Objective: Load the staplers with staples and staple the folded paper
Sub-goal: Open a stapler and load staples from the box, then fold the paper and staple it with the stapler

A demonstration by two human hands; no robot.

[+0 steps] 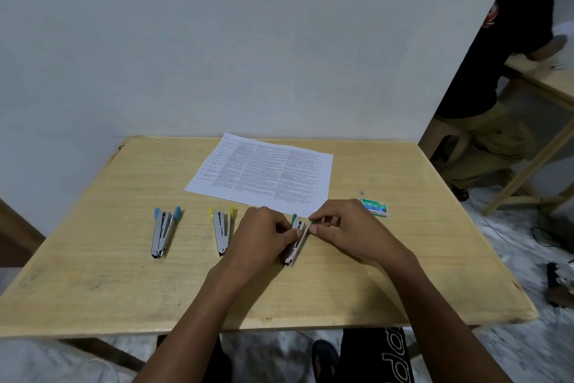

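Three small metal staplers lie opened on the wooden table (93,289). The blue-tipped stapler (164,232) is at the left and the yellow-tipped stapler (221,229) is in the middle. The green-tipped stapler (296,241) is on the right, between my hands. My left hand (264,233) pinches its metal body from the left. My right hand (344,227) grips its green-tipped upper arm from the right. A printed paper sheet (264,173) lies flat behind the staplers. A green staple box (375,206) sits to the right of my right hand.
A small grey piece (361,192) lies just behind the staple box. A white wall stands right behind the table. Another person (497,78) sits at a second table (546,78) at the far right. A cable and dark objects lie on the floor to the right.
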